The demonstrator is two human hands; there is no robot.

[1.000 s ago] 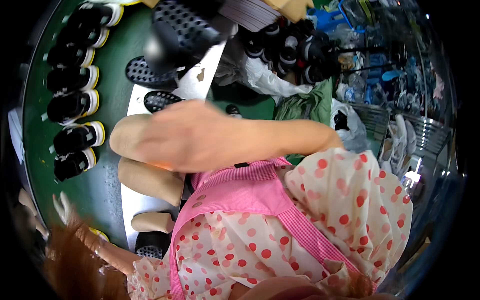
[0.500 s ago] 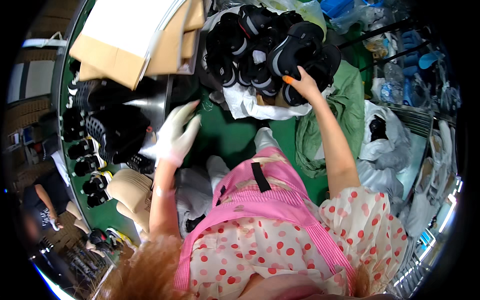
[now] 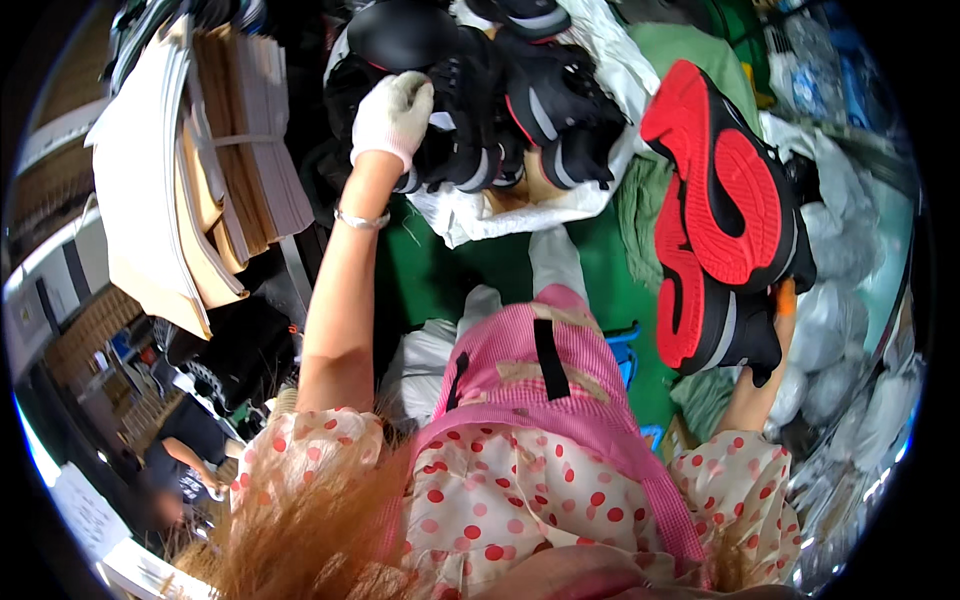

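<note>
A black sports shoe with a red sole [image 3: 722, 215] is held up on the person's right side, sole turned toward the camera, toe uppermost. The right hand [image 3: 783, 300] is almost wholly hidden behind its heel; only an orange fingertip shows at the edge, so the hand seems closed on the shoe, though the grip itself cannot be seen.

To the left of that shoe, and higher in the view, lies a pile of black shoes [image 3: 500, 100] with grey and white trim, resting on crumpled white wrapping [image 3: 500, 210]. The left hand [image 3: 393, 115], in a white glove, reaches into the pile's left edge with fingers curled over one black shoe; whether it has gripped it firmly is unclear.

Below the pile, a strip of green worktop [image 3: 440, 270] shows. Further left of the pile stands a stack of flattened cardboard and white sheets [image 3: 200, 180]. Behind the red-soled shoe are green cloth [image 3: 650, 190] and bundles in clear plastic bags [image 3: 840, 250].

Judging by this, one shoe is already out of the pile and in hand, another is just being reached, and many shoes remain in the pile.
</note>
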